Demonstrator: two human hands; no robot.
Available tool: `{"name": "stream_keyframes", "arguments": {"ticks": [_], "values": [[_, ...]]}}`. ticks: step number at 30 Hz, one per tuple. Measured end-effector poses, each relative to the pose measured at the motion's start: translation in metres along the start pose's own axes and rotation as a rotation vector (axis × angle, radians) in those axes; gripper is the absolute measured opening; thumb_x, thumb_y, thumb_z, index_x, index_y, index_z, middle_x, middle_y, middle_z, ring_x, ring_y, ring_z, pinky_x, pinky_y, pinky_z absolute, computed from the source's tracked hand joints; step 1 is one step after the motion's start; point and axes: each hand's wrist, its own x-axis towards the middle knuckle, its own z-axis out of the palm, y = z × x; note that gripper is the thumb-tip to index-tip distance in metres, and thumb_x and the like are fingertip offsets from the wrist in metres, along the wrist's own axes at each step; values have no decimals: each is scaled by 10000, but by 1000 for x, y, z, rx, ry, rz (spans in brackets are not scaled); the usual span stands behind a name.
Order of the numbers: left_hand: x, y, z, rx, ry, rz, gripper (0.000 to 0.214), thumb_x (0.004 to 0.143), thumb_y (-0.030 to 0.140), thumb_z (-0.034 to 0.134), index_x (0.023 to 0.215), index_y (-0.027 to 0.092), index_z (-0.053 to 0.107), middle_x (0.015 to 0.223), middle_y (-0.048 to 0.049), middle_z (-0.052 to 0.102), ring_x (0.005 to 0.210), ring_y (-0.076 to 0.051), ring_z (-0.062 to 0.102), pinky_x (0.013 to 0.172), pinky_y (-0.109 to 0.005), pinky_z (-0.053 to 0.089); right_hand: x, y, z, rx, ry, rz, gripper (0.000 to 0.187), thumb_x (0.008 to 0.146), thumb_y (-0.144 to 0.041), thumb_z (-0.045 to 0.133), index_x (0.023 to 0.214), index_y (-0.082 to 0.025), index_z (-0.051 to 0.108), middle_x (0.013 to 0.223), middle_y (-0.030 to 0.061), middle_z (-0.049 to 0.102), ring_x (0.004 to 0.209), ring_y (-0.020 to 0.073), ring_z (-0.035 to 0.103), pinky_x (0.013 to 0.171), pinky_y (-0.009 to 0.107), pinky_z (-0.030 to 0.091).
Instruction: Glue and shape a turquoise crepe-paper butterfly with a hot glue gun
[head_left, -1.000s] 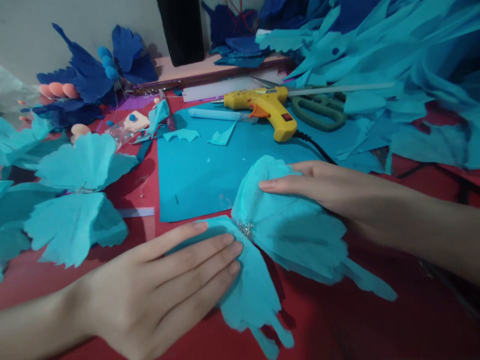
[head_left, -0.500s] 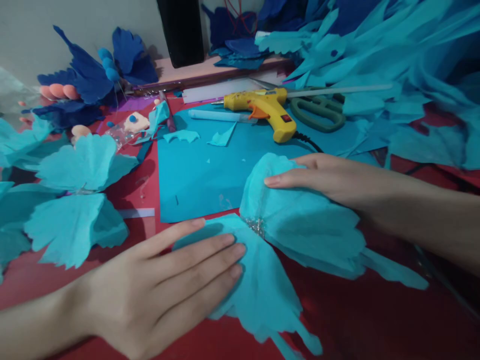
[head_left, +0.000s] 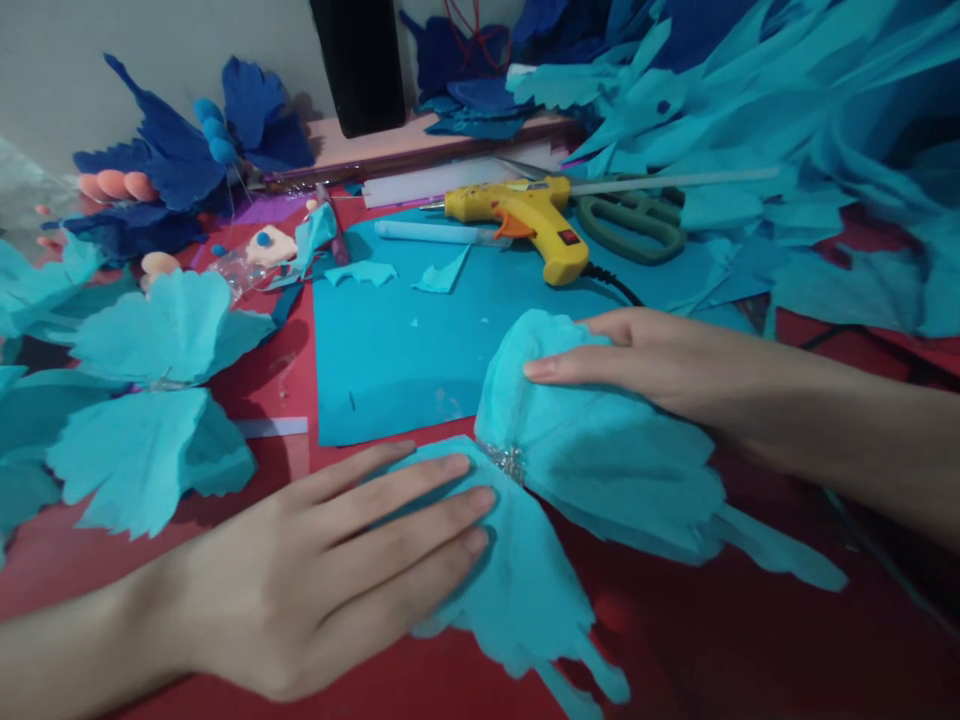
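A turquoise crepe-paper butterfly (head_left: 600, 460) lies on the red tabletop, its wings gathered at the middle by a silvery tie (head_left: 505, 460). My left hand (head_left: 322, 570) rests flat on the near wing, fingers stretched out. With the thumb on top and the other fingers underneath, my right hand (head_left: 637, 370) grips the upper edge of the far wing. That wing is raised off the table at its upper end. Long tails trail from both wings toward the lower right.
Behind the butterfly, a blue sheet (head_left: 390, 350) bears paper scraps, a yellow glue gun (head_left: 551, 225) and green-handled scissors (head_left: 637, 225). Another turquoise butterfly (head_left: 150, 440) sits at left. Dark blue butterflies (head_left: 180, 150) and a black phone-like slab (head_left: 360, 70) stand at the back.
My left fingers have shifted slightly on the near wing. The butterfly and my right hand have moved a touch left in view, while the grip stays the same.
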Motion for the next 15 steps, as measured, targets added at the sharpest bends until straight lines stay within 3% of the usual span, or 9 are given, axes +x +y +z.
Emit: {"name": "stream_keyframes", "arguments": {"ticks": [8,15], "values": [[-1,-3,-2,-27,0,-45,349,933,116,269,1213,100,477,1335,-65,469,1307,-223,314,1085,-402,310,2,-2,-2,-22,43,22,281,545,-406,700,557,-177,538,499,-47,538,421,53,465,398,157,374],[-2,-3,-5,-76,-1,-52,344,931,118,285,1215,85,476,1339,-60,466,1305,-196,319,1101,-349,293,2,-3,-2,-123,215,158,258,528,-410,698,633,-201,590,580,-14,614,471,97,541,420,180,431]]}}
